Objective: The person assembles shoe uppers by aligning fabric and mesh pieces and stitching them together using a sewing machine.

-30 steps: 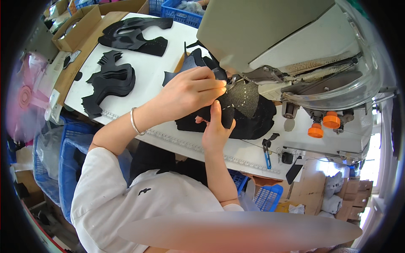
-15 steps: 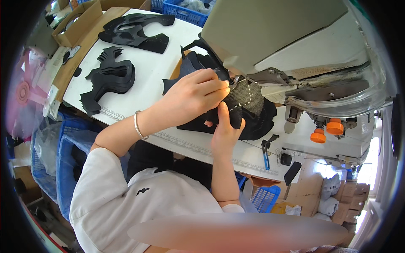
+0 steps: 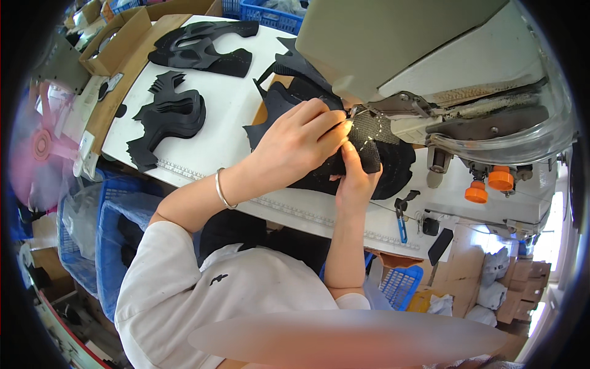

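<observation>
Black shoe-upper pieces with a grey mesh patch (image 3: 372,127) lie under the head of a sewing machine (image 3: 399,43); a pale dotted line runs across the mesh. My left hand (image 3: 300,138), with a bangle on its wrist, is closed in a pinch at the edge of the upper, close beside the lit needle area. Just below it, my right hand (image 3: 357,179) pinches a folded flap of the same upper between thumb and fingers. The fingertips of both hands nearly meet. Whether the left fingers also hold something small is hidden.
Stacked black cut pieces (image 3: 175,117) and more black uppers (image 3: 206,48) lie left on the white table (image 3: 230,101). A ruler strip (image 3: 276,205) runs along its front edge. Blue-handled snips (image 3: 401,226) lie right. Blue crates (image 3: 110,234) stand left below, near a pink fan (image 3: 42,144).
The whole view has shifted slightly right. My right hand has moved a little rightward and up against the upper, whose mesh flap is now bent differently. My left hand keeps its pinch near the needle.
</observation>
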Available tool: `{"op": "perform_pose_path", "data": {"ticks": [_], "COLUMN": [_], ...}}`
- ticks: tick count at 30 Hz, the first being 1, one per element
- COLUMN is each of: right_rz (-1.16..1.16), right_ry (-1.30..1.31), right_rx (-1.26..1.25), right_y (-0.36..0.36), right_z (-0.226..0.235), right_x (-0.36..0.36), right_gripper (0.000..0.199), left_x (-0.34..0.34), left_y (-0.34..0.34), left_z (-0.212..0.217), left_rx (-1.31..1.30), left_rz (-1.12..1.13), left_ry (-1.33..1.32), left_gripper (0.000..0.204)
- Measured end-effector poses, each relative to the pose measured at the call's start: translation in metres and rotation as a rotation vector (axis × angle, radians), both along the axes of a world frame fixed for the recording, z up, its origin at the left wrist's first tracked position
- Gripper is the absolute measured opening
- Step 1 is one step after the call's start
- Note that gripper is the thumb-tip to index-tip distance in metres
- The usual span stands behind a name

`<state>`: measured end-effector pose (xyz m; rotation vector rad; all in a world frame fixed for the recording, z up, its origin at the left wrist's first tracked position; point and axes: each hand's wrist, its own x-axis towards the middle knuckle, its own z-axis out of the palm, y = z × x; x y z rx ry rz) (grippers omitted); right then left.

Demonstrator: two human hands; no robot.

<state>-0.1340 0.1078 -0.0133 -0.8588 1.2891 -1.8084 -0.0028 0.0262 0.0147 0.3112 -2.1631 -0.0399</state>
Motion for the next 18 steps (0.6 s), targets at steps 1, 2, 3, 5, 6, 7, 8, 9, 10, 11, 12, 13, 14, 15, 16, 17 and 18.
{"op": "perform_pose_path", "data": {"ticks": [1,2,3,5,6,7,8,9,10,11,12,13,14,15,16,17,18], "right_rz": [-0.021,-0.026,-0.022,-0.021,-0.082,-0.143,-0.193,-0.183,-0.078,0.028,0.036,0.035,0.032,0.015,0.032,0.017,-0.003], "right_ry": [-0.025,-0.029,-0.065,-0.103,-0.138,-0.172,-0.163,-0.159,-0.070,0.019,0.023,0.025,-0.018,-0.057,-0.055,-0.068,-0.084], "right_rx": [-0.003,-0.005,-0.062,-0.120,-0.146,-0.169,-0.072,-0.090,-0.084,-0.077,-0.089,-0.088,-0.080,-0.057,-0.073,-0.078,-0.084], "right_y": [-0.001,-0.002,-0.004,-0.006,-0.008,-0.008,-0.006,-0.004,-0.002,-0.001,-0.003,-0.003,-0.003,-0.004,-0.004,-0.003,-0.004], "right_z": [-0.002,-0.003,-0.006,-0.011,-0.014,-0.017,-0.020,-0.022,-0.024,-0.025,-0.025,-0.025,-0.024,-0.023,-0.022,-0.020,-0.020], "right_x": [0.000,0.000,0.000,0.003,0.007,0.012,0.016,0.021,0.025,0.030,0.034,0.036,0.037,0.038,0.039,0.039,0.040], "right_gripper": [0.014,0.014,0.013,0.014,0.016,0.021,0.023,0.023,0.022,0.022,0.022,0.022,0.021,0.020,0.020,0.019,0.019], "left_x": [0.001,0.001,0.002,0.008,0.012,0.014,0.016,0.017,0.019,0.020,0.022,0.023,0.023,0.024,0.025,0.025,0.025], "left_y": [0.000,-0.001,-0.001,-0.004,-0.007,-0.010,-0.016,-0.022,-0.027,-0.032,-0.036,-0.038,-0.039,-0.039,-0.039,-0.038,-0.037], "left_z": [0.001,0.002,0.003,0.004,0.005,0.005,0.006,0.006,0.006,0.006,0.006,0.005,0.005,0.005,0.005,0.005,0.005], "left_rx": [-0.001,0.015,0.040,0.055,0.078,0.077,0.102,0.126,0.118,0.117,0.078,0.038,0.018,0.018,0.010,0.002,-0.002], "left_rz": [-0.003,0.009,0.020,0.020,0.028,0.013,-0.066,-0.144,-0.197,-0.198,-0.232,-0.266,-0.262,-0.261,-0.263,-0.264,-0.262], "left_ry": [-0.006,-0.013,-0.042,-0.053,-0.097,-0.085,-0.083,-0.080,-0.045,-0.045,-0.043,-0.041,-0.037,-0.033,-0.046,-0.057,-0.052], "left_gripper": [0.034,0.033,0.032,0.032,0.033,0.033,0.035,0.036,0.034,0.034,0.034,0.033,0.033,0.033,0.033,0.033,0.033]}}
